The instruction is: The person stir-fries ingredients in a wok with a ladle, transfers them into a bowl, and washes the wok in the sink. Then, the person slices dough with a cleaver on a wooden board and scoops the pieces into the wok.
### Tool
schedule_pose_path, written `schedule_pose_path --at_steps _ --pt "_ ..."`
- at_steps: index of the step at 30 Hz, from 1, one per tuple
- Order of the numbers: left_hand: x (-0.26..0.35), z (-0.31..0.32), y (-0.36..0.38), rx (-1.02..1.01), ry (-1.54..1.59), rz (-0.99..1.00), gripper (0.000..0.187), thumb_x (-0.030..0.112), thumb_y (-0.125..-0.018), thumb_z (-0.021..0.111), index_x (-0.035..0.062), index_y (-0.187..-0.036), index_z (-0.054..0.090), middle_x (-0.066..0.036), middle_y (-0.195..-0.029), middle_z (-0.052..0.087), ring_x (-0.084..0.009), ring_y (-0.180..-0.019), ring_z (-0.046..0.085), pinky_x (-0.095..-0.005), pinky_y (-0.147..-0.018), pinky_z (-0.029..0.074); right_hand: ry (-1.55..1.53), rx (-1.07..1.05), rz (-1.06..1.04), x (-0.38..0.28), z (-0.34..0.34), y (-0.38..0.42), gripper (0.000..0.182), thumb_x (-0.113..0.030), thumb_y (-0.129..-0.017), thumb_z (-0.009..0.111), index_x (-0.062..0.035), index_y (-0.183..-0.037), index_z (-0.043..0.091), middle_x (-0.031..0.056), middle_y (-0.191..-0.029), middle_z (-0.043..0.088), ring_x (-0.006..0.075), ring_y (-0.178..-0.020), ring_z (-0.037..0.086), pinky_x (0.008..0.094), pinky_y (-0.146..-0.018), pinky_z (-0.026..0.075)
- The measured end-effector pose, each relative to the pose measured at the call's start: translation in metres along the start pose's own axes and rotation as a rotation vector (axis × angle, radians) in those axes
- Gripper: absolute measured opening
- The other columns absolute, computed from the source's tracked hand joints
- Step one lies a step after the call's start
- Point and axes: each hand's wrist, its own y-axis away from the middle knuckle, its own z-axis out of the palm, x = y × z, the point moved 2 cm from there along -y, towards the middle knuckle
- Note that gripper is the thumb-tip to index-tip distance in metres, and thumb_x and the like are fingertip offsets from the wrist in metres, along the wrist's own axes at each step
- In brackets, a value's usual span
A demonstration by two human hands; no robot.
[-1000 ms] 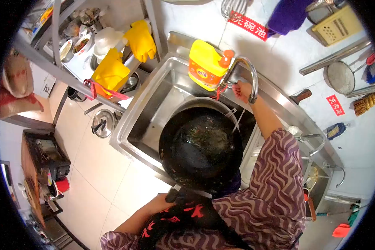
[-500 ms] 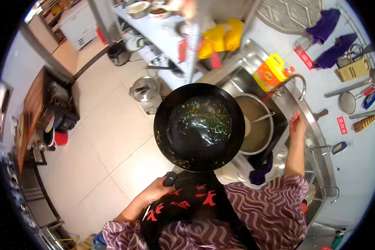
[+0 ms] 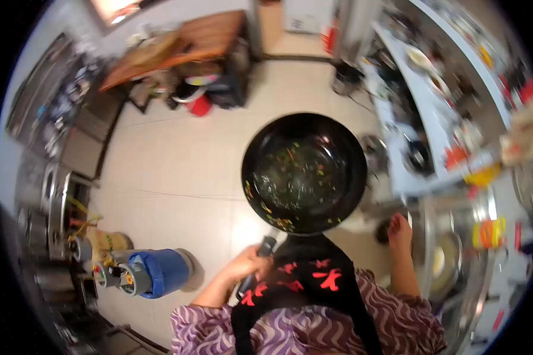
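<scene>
My left hand point(image 3: 249, 264) is closed around the black handle point(image 3: 266, 246) of a wok. The large black wok point(image 3: 305, 171) is in front of my apron, its inside facing up. Wet, shiny liquid with green and orange food scraps point(image 3: 290, 177) lies in it, and more scraps cling to the near rim. Off to the right, my right hand point(image 3: 400, 232) is apart from the wok, with fingers loosely bent and slightly blurred. I see nothing held in it. A dark round thing point(image 3: 382, 232) shows just left of that hand; I cannot make out what it is.
At right are a sink with a basin point(image 3: 446, 263), a yellow-orange jug point(image 3: 489, 233) and shelves point(image 3: 417, 103) of dishes. A blue-wrapped gas cylinder point(image 3: 161, 272) stands on the left floor. A wooden table point(image 3: 210, 35) and red bucket point(image 3: 199, 106) are at the back.
My view has turned left, away from the sink, so the gas cylinders now show. The wok has come round with me in my left hand. The sink and shelves have shifted right.
</scene>
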Motion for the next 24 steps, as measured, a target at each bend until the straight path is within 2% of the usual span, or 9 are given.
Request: schedule_pose_path --at_steps 1,5,9,10,14,15,20,22,24 --pt "-0.001 -0.025 0.008 0.036 0.023 0.037 0.010 0.007 -0.077 0.056 0.0018 -0.081 0.049 -0.002 -0.055 0.050 -0.0093 -0.042 0.047 -0.0221 -0.040 0.038 0.039 0.046 0.031 0.009 0.037 -0.005 0.018 -0.020 -0.088 0.053 -0.0058 -0.095 0.060 0.0006 -0.076 0.058 0.0120 -0.066 0.053 0.0219 -0.054 0.040" --pt "0.013 -0.113 0.035 0.153 0.210 0.199 0.010 0.008 -0.077 0.055 0.0023 -0.080 0.048 -0.004 -0.060 0.049 -0.0105 -0.045 0.045 -0.0237 -0.044 0.036 0.163 -0.242 -0.028 0.037 0.179 -0.039 0.015 -0.018 -0.088 0.051 -0.0068 -0.095 0.057 0.0009 -0.074 0.058 0.0071 -0.058 0.050 0.0203 -0.051 0.039" --pt "0.019 -0.210 0.059 0.395 0.161 0.380 0.010 0.008 -0.079 0.054 0.0023 -0.081 0.046 -0.003 -0.061 0.048 -0.0101 -0.046 0.045 -0.0230 -0.045 0.036 0.187 -0.526 -0.133 0.096 0.356 -0.106 0.013 -0.018 -0.090 0.048 -0.0074 -0.094 0.055 0.0007 -0.072 0.057 0.0068 -0.056 0.050 0.0186 -0.047 0.039" --pt "0.024 -0.228 0.072 0.468 0.161 0.414 0.010 0.008 -0.079 0.054 0.0023 -0.081 0.046 -0.003 -0.061 0.048 -0.0100 -0.046 0.044 -0.0229 -0.045 0.035 0.258 -0.555 -0.077 0.106 0.413 -0.089 0.015 -0.020 -0.091 0.048 -0.0070 -0.095 0.055 0.0005 -0.071 0.057 0.0079 -0.056 0.050 0.0204 -0.047 0.040" --pt "0.040 -0.279 0.097 0.522 0.589 0.449 0.010 0.007 -0.080 0.055 0.0033 -0.081 0.046 -0.002 -0.061 0.046 -0.0100 -0.045 0.043 -0.0233 -0.044 0.035 0.356 -0.757 0.032 0.215 0.624 -0.072 0.017 -0.022 -0.090 0.050 -0.0073 -0.097 0.055 0.0009 -0.074 0.057 0.0098 -0.060 0.051 0.0230 -0.049 0.041" --pt "0.045 -0.300 0.108 0.555 0.722 0.448 0.012 0.004 -0.081 0.054 0.0018 -0.088 0.044 -0.001 -0.059 0.043 -0.0096 -0.043 0.041 -0.0232 -0.041 0.034 0.381 -0.864 0.065 0.245 0.680 -0.039 0.018 -0.023 -0.089 0.051 -0.0072 -0.097 0.056 0.0014 -0.074 0.057 0.0100 -0.060 0.051 0.0230 -0.050 0.041" --pt "0.057 -0.445 0.159 0.671 0.855 0.569 0.011 0.003 -0.080 0.054 0.0027 -0.085 0.044 -0.001 -0.056 0.041 -0.0100 -0.042 0.041 -0.0253 -0.040 0.038 0.474 -1.310 0.221 0.349 0.883 0.195 0.019 -0.021 -0.090 0.051 -0.0047 -0.097 0.057 0.0038 -0.075 0.058 0.0104 -0.061 0.051 0.0225 -0.053 0.042" --pt "0.051 -0.501 0.191 0.828 0.717 0.457 0.008 0.005 -0.082 0.053 0.0048 -0.081 0.044 -0.001 -0.058 0.043 -0.0109 -0.045 0.043 -0.0270 -0.043 0.040 0.491 -1.419 0.237 0.390 0.927 0.249 0.020 -0.021 -0.091 0.050 -0.0040 -0.099 0.057 0.0040 -0.076 0.059 0.0104 -0.063 0.052 0.0229 -0.055 0.043" --pt "0.052 -0.547 0.215 0.769 0.880 0.570 0.011 0.007 -0.082 0.054 0.0051 -0.075 0.045 -0.002 -0.057 0.044 -0.0111 -0.045 0.044 -0.0272 -0.043 0.041 0.528 -1.496 0.213 0.433 0.956 0.269 0.020 -0.022 -0.091 0.050 -0.0046 -0.099 0.057 0.0037 -0.075 0.059 0.0101 -0.063 0.052 0.0227 -0.056 0.043"
